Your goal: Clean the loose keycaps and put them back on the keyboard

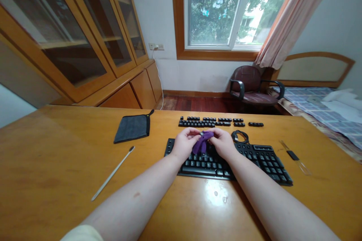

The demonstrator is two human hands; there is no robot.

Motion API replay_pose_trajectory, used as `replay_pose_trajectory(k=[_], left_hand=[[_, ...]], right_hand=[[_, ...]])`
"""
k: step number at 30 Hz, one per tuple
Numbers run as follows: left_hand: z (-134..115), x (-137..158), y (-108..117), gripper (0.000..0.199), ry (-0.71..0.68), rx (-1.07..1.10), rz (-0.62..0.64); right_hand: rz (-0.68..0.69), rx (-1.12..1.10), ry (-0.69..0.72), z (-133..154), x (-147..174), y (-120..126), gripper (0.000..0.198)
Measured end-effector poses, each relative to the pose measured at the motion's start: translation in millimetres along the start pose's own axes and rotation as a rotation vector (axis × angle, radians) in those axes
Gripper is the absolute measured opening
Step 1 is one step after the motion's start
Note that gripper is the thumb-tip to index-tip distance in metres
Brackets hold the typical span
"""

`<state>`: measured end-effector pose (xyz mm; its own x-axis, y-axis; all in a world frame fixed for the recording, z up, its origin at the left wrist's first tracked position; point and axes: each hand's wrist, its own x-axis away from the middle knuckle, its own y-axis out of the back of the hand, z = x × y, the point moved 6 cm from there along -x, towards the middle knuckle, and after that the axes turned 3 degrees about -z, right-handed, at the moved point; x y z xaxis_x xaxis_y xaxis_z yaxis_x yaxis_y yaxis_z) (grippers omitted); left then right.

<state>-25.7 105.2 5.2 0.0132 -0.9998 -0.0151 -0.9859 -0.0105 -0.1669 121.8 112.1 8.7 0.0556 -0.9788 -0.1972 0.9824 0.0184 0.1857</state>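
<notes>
Left hand (pixel 184 144) and right hand (pixel 224 144) pinch purple cloth (pixel 200 146) over a keyboard (pixel 209 165); keycaps (pixel 198 124) sit beyond. A cable (pixel 240 132) lies coiled.

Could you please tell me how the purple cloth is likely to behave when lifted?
The purple cloth is probably floppy, as its folds droop between the left hand and right hand. It is likely light, being small beside the black keyboard.

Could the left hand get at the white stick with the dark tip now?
Probably yes: only the edge of the keyboard seems to lie between the left hand and the white stick, though that hand is busy with the purple cloth.
</notes>
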Motion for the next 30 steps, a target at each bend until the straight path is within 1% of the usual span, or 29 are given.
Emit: replay_pose_trajectory(k=[4, 7, 10, 14, 17, 21, 26, 28, 30], left_hand=[[-2, 0, -1, 0.017, -0.007, -0.010, 0.006], [-2, 1, -2, 0.021, -0.021, -0.011, 0.011], [-4, 2, 0, 0.021, -0.056, -0.045, -0.017], [-8, 1, 4, 0.021, -0.144, -0.147, -0.045], [-11, 1, 2, 0.022, -0.199, -0.192, 0.006], [-9, 1, -1, 0.025, -0.157, -0.151, 0.052], [-1, -1, -1, 0.029, -0.065, -0.035, 0.010], [-1, -1, -1, 0.026, -0.083, -0.052, 0.022], [-4, -1, 0, 0.021, -0.153, -0.121, 0.032]], right_hand=[[-0.016, 0.054, 0.017, -1, 1, 0, 0.025], [-0.002, 0.089, 0.097, 5, 2, -1, 0.024], [-0.002, 0.107, 0.177, 11, 2, -1, 0.027], [-0.015, 0.112, 0.171, 9, 1, 1, 0.031], [-0.009, 0.140, 0.189, 7, -1, 1, 0.032], [0.036, 0.165, 0.216, 9, 0, -3, 0.030], [0.048, 0.167, 0.219, 14, 1, -4, 0.028], [0.040, 0.165, 0.209, 15, 1, -3, 0.028], [0.047, 0.169, 0.222, 16, 1, -3, 0.026]])
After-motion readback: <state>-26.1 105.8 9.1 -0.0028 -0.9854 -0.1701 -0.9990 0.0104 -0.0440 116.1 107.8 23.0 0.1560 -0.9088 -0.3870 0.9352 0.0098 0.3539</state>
